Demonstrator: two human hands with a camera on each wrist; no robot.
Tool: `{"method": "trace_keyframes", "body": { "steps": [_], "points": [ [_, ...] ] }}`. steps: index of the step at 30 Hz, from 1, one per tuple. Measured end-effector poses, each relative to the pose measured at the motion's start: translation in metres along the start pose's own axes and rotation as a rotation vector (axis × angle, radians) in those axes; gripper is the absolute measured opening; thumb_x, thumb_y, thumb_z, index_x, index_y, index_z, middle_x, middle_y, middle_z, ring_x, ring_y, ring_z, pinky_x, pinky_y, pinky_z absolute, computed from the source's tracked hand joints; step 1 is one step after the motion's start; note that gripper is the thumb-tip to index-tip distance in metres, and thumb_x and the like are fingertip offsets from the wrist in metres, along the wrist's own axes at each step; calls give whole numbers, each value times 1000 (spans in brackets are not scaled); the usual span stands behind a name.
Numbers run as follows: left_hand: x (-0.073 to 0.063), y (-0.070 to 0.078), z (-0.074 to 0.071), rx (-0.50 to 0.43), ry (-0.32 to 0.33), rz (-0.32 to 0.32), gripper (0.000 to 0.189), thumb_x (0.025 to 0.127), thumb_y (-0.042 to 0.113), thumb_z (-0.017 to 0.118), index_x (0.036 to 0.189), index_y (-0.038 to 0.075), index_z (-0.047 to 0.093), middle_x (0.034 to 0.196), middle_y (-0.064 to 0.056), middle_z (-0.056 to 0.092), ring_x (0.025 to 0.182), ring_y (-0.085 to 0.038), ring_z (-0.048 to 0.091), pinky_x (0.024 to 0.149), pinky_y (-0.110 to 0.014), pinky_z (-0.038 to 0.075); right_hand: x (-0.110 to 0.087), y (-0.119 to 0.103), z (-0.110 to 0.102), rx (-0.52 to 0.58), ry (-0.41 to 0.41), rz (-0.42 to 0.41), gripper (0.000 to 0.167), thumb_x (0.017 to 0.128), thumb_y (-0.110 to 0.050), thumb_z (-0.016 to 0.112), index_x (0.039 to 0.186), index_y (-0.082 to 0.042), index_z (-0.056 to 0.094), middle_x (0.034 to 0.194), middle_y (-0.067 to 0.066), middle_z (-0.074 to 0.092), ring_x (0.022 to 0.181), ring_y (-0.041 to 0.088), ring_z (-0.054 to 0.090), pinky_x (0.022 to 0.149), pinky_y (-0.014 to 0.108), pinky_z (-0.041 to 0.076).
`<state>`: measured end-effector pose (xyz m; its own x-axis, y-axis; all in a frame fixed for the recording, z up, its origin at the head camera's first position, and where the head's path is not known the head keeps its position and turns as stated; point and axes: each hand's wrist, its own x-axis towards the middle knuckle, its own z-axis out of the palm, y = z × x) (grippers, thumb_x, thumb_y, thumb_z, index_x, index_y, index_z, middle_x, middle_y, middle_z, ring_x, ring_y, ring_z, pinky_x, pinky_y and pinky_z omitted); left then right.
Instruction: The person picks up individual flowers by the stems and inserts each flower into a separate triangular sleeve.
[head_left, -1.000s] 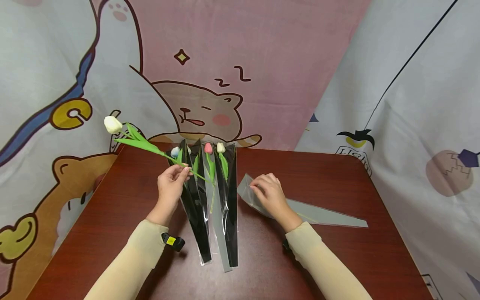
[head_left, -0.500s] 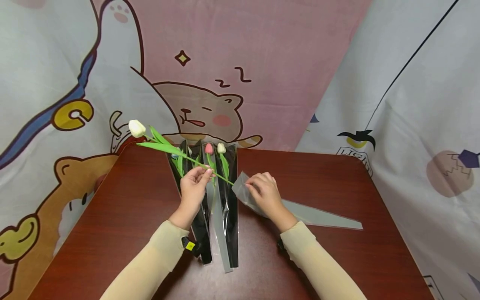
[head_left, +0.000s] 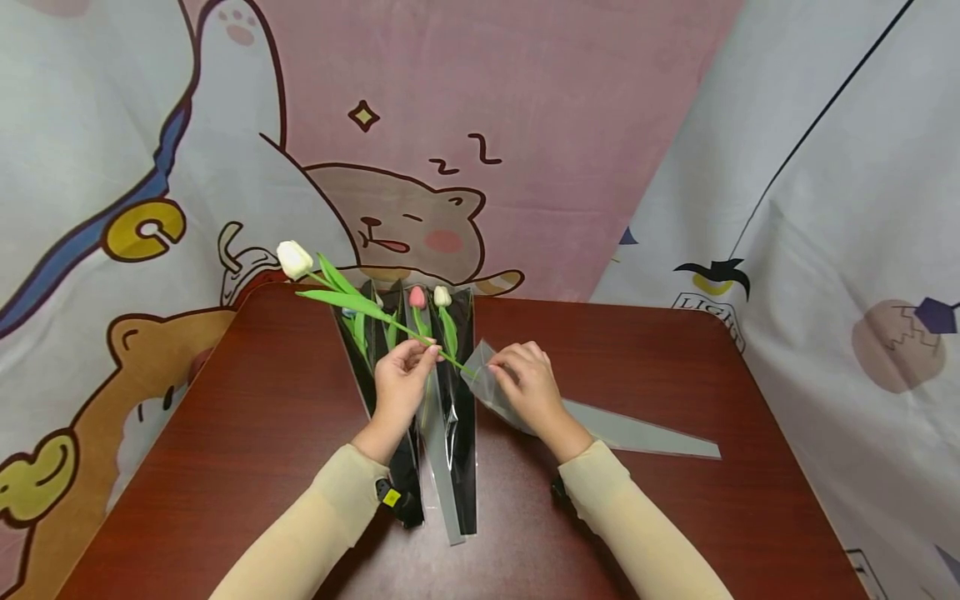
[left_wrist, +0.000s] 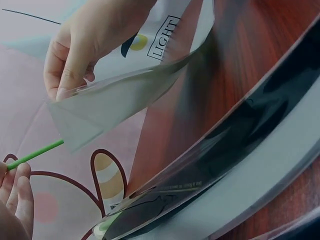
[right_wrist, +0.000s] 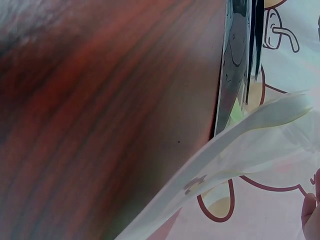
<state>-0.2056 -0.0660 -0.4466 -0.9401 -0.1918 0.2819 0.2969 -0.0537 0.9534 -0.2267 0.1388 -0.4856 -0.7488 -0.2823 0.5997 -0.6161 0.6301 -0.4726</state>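
Observation:
My left hand (head_left: pixel 402 379) pinches the green stem of a white tulip (head_left: pixel 294 260), whose bloom points up and left. The lower tip of the stem (left_wrist: pixel 37 152) meets the mouth of a grey, clear-fronted flower sleeve (head_left: pixel 637 429). At the sleeve's wide end, my right hand (head_left: pixel 531 387) pinches the rim between thumb and fingers. In the left wrist view the sleeve's mouth gapes towards the stem. Just how far the tip lies inside cannot be told. In the right wrist view the pale sleeve (right_wrist: pixel 200 180) slants across.
Several sleeved tulips lie side by side mid-table, under and beside my left hand. Among them are a pink tulip (head_left: pixel 417 297) and another white tulip (head_left: pixel 442 296); their sleeves include a black one (head_left: pixel 465 467). The brown table (head_left: pixel 255 450) ends at a cartoon-printed cloth (head_left: pixel 555 150).
My left hand has carried the white tulip rightwards, bringing its stem tip to the sleeve's mouth. My right hand, still holding the sleeve, has shifted slightly left.

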Motion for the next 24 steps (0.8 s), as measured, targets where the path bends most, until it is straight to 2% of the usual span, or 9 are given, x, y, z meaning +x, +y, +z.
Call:
{"method": "trace_keyframes", "body": {
  "steps": [2, 6, 8, 13, 15, 18, 24],
  "points": [
    [-1, 0, -1, 22, 4, 13, 15, 85, -5, 64, 95, -17, 64, 87, -37, 63, 67, -9, 66, 65, -15, 53, 0, 0, 0, 1, 0, 0, 8, 89, -21, 66, 89, -14, 70, 90, -3, 66, 91, 17, 52, 80, 38, 38],
    [-3, 2, -1, 77, -7, 31, 15, 84, -3, 66, 93, -16, 65, 85, -33, 66, 71, -29, 69, 65, -15, 52, 1, -2, 1, 9, 31, -16, 3, 86, -17, 69, 88, -15, 70, 89, -4, 67, 89, 17, 52, 80, 38, 38],
    [-5, 3, -1, 95, -19, 31, 15, 84, -3, 67, 93, -16, 65, 84, -31, 67, 73, -33, 68, 65, -15, 52, 2, -3, 2, 15, 53, -27, 3, 84, -15, 71, 87, -15, 70, 88, -4, 67, 88, 17, 53, 79, 38, 38],
    [-8, 4, 3, 99, -41, 14, 14, 82, -6, 67, 92, -15, 66, 87, -31, 67, 71, -14, 67, 65, -15, 53, 4, -8, 5, 29, 88, -35, 4, 83, -16, 72, 87, -14, 70, 87, -4, 67, 87, 17, 53, 79, 38, 38],
    [-8, 5, 5, 102, -43, 9, 13, 81, -7, 67, 92, -14, 66, 87, -30, 67, 71, -10, 65, 65, -15, 52, 5, -9, 7, 30, 92, -33, 5, 84, -17, 72, 87, -14, 70, 87, -3, 67, 86, 17, 53, 79, 38, 38],
    [-9, 6, 7, 107, -56, 1, 14, 81, -6, 67, 93, -14, 65, 87, -29, 67, 71, -11, 65, 64, -15, 52, 5, -11, 8, 22, 93, -34, 5, 84, -18, 71, 88, -15, 70, 87, -4, 67, 86, 17, 53, 78, 38, 38],
    [-9, 6, 9, 114, -110, -27, 14, 83, -4, 66, 95, -13, 64, 95, -27, 67, 77, -24, 68, 68, -18, 54, 6, -12, 8, 1, 74, -28, 5, 86, -19, 69, 89, -16, 70, 89, -4, 67, 87, 16, 52, 79, 38, 38]
  ]
}}
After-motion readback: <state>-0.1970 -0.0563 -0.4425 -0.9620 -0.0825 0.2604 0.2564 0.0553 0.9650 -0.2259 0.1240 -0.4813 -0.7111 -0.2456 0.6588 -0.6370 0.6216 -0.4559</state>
